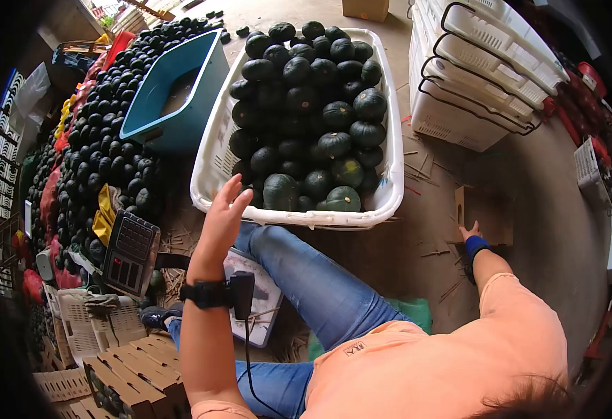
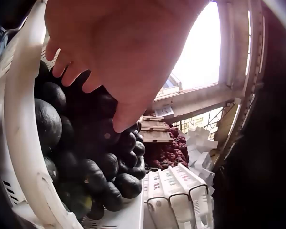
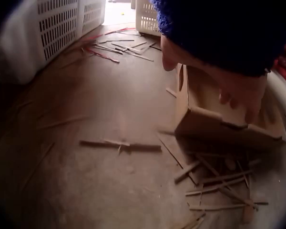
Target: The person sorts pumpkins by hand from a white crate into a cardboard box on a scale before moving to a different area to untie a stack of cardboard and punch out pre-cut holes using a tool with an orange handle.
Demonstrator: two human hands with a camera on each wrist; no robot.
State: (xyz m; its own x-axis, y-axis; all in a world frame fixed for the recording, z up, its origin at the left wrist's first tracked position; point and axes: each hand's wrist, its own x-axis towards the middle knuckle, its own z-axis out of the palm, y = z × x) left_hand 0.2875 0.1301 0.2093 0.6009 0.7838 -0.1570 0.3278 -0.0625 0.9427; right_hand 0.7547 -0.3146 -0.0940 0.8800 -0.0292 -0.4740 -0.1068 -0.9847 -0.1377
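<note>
My left hand [image 1: 220, 220] is raised at the near left corner of a white crate [image 1: 201, 178], fingers spread and nothing in them. Dark green pumpkins [image 1: 334, 144] are heaped in that crate. In the left wrist view the same hand [image 2: 119, 52] hangs over several pumpkins [image 2: 90, 176], its thumb apart from the fingers. Low on the right, my right hand [image 1: 470, 232] grips an open cardboard box [image 1: 503, 234] by its near wall. The right wrist view has the hand [image 3: 238, 90] with fingers reaching inside the box [image 3: 200, 119] and the thumb outside it.
White crates [image 1: 459, 105] are stacked at the right. A blue-green tub [image 1: 211, 77] stands left of the full crate, before a large pile of pumpkins [image 1: 103, 133]. A scale display [image 1: 131, 253] and folded cardboard boxes [image 1: 135, 370] are at the left. Thin sticks [image 3: 119, 144] litter the floor.
</note>
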